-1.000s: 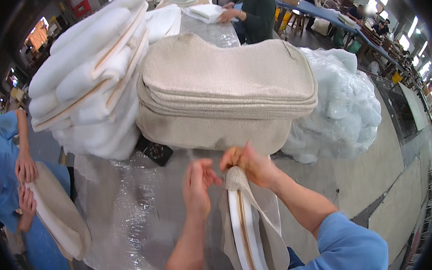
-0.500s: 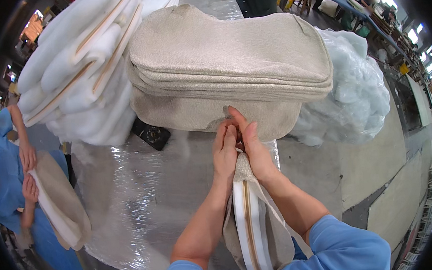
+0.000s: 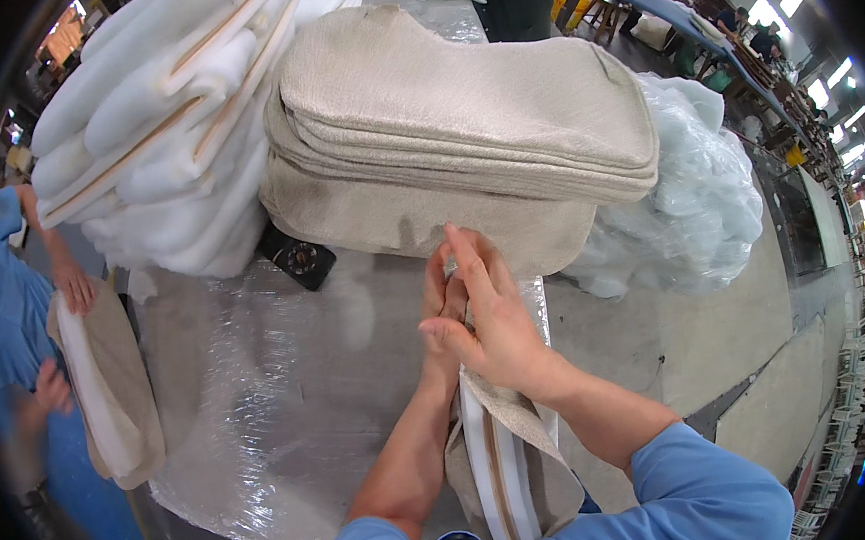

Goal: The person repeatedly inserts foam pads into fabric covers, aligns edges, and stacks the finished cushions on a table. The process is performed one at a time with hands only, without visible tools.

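A beige fabric cushion cover [image 3: 538,453] stands upright against my body, its long opening facing up. White padding layers with a thin tan foam core [image 3: 497,471] fill the opening. At the cover's far end, my left hand [image 3: 438,320] is closed around the fabric, its fingertips partly hidden. Over that same end lies my right hand [image 3: 502,330], fingers stretched forward and thumb apart, reaching across toward the left hand. Just beyond my fingertips rests a stack of folded beige covers [image 3: 461,97], the lowest one [image 3: 399,217] sticking out toward me.
White padding pieces with tan cores [image 3: 163,138] are piled at the left. Clear plastic wrap [image 3: 674,203] bulges at the right. A black disc-shaped device [image 3: 298,257] sits on the plastic-covered table [image 3: 330,387]. A co-worker in blue [image 3: 1,260] handles another padded cover [image 3: 119,382].
My right hand has turned and moved over the cover's end, its thumb now crossing toward my left hand. One of the co-worker's hands has come off their cover.
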Tool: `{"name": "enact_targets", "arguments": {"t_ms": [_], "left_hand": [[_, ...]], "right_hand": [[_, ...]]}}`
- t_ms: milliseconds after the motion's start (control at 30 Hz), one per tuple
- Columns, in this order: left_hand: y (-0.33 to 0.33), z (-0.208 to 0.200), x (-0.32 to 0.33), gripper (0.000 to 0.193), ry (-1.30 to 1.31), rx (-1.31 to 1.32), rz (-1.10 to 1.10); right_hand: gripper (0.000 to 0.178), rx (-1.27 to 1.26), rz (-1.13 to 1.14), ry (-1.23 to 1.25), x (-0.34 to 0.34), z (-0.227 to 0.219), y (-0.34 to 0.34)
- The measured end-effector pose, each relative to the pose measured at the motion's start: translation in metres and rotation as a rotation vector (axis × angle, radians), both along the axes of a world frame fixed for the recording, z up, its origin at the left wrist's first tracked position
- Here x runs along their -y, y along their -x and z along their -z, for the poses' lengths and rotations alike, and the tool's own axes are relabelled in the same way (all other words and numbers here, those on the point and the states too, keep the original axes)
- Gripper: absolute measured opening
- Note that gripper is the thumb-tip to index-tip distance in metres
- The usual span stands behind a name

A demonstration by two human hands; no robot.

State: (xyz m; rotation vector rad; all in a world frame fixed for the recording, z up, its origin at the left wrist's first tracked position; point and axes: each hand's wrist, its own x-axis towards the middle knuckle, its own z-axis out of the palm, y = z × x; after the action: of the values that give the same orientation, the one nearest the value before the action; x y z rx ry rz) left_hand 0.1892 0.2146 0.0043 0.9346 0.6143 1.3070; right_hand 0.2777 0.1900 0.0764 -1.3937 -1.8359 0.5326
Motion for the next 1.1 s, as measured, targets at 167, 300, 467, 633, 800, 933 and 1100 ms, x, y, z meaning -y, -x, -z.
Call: {"name": "enact_targets", "arguments": {"t_ms": [167, 300, 467, 633, 800, 933, 1100], "left_hand": [[0.008, 0.004, 0.007, 0.07, 0.08, -0.24, 0.075], [0.017, 0.02, 0.011, 0.071, 0.115, -0.169, 0.191], [0.009, -0.001, 0.019, 0.106, 0.189, -0.182, 0.136], [0.012, 0.006, 0.018, 0.092, 0.087, -0.282, 0.119], [0.029, -0.012, 0.001, 0.056, 0.126, -0.604, 0.169], [0.044, -0.058, -0.018, 0.062, 0.3, -0.558, 0.192], [0.019, -0.088, 0.006, 0.078, -0.06, -1.371, 0.038]], "right_hand": [[0.093, -0.459, -0.096, 0.29, -0.004, 0.009, -0.022], [0.101, -0.49, -0.089, 0.384, -0.018, 0.002, -0.023], [0.112, -0.355, -0.016, 0.275, 0.004, 0.016, -0.019], [0.116, -0.435, 0.005, 0.262, 0.019, 0.025, -0.016], [0.089, -0.873, -0.196, 0.427, 0.009, 0.03, -0.039], [0.079, -1.03, -0.172, 0.474, 0.009, 0.05, -0.042], [0.075, -1.111, -0.118, 0.511, -0.02, 0.084, -0.035]]}}
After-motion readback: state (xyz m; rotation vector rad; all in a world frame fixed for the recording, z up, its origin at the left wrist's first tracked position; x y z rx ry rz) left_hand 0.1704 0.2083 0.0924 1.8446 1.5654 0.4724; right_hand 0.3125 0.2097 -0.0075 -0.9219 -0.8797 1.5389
